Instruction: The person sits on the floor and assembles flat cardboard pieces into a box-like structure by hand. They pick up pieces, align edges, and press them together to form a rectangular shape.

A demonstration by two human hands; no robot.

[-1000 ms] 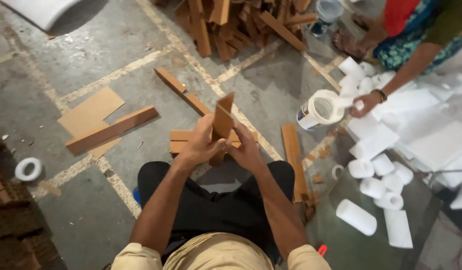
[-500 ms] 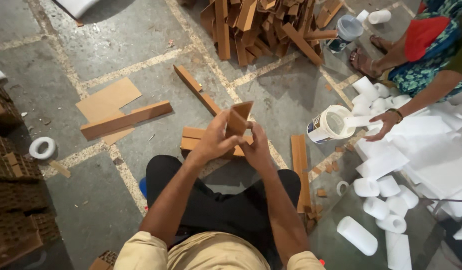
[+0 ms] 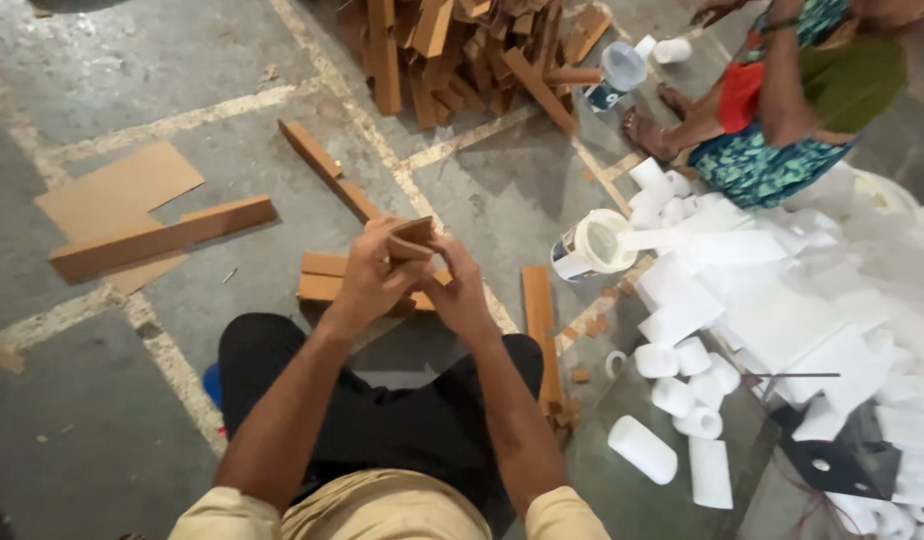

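Hands at frame centre: left hand [image 3: 367,280] and right hand [image 3: 460,290] both closed around small brown folded cardboard piece [image 3: 414,238]; judged best pressed evenly along its crease.

A white tub [image 3: 589,246] with a blue label lies tipped on the floor near the white rolls [image 3: 672,355].

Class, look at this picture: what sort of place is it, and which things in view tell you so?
Probably a small workshop floor where people sit and work by hand. A heap of brown board strips lies on the bare concrete floor, white foam rolls and sheets pile up at the right, and both hands hold a brown piece.
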